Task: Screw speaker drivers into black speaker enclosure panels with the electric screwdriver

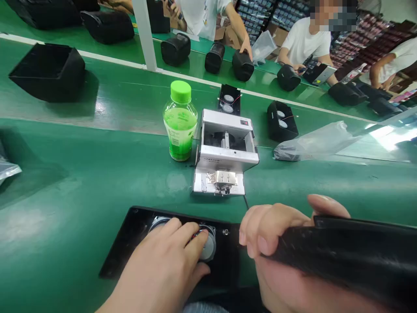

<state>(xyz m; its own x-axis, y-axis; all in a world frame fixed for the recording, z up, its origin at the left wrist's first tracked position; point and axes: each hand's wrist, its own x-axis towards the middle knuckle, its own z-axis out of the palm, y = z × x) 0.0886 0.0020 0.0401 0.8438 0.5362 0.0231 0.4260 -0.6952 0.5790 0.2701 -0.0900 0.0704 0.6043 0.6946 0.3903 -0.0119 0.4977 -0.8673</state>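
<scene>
One black speaker panel (pixel 122 248) with two speaker drivers (pixel 209 248); one black handheld tool (pixel 345 254); one silver screw feeder (pixel 228 157); one green-capped bottle (pixel 180 130); two further driver units (pixel 280 130), each with two drivers; at least two clear plastic bags (pixel 316 143); at least seven black speaker housings (pixel 176 50), those at far right overlapping too much to count.

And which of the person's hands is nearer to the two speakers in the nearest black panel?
Left. The left hand lies over the speakers; the right hand is off to their right, gripping a black tool.

Place: factory assembly floor | long green workbench (pixel 130 178) | black housings (pixel 214 57) along it | co-workers (pixel 306 41) opposite | stacked goods (pixel 252 19) behind
</scene>
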